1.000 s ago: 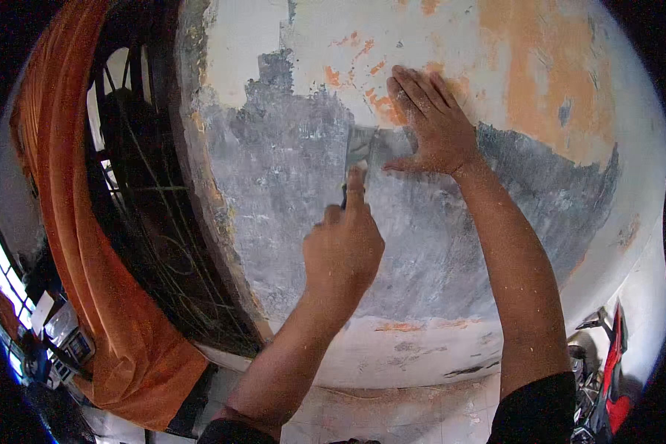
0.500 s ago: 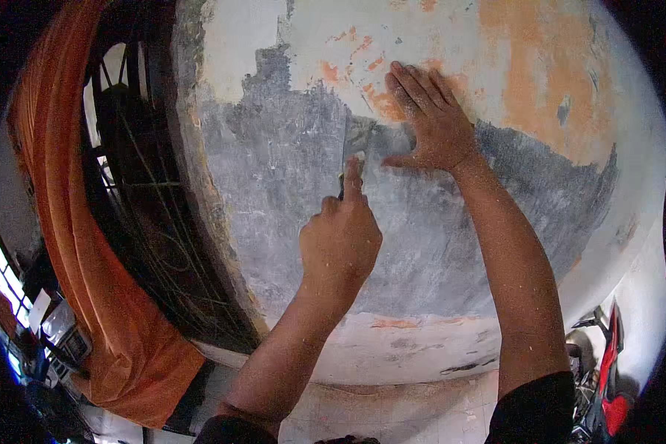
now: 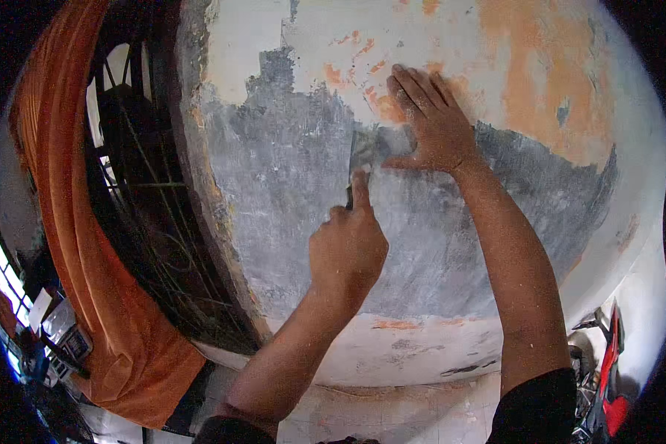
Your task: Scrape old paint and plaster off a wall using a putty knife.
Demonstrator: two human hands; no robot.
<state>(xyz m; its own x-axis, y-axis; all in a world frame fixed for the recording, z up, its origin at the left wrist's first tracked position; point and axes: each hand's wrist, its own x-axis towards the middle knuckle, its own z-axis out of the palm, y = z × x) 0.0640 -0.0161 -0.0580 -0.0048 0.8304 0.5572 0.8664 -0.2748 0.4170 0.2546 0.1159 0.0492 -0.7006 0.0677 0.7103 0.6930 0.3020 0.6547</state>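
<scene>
Our left hand (image 3: pixel 349 244) curls round the scraper (image 3: pixel 362 148), index finger straight along it, up against the patchy wall (image 3: pixel 288 170); our right hand (image 3: pixel 438 133), flat, fingers slightly spread, grips nothing just beside it. Leftward, an orange curtain (image 3: pixel 66 200) flanks the dark window (image 3: pixel 144 177).

I see an orange curtain (image 3: pixel 75 244) at nine o'clock, a dark grille (image 3: pixel 155 237) just beside it, a red panel (image 3: pixel 616 413) at four, pale tiles (image 3: pixel 436 418) at six.
</scene>
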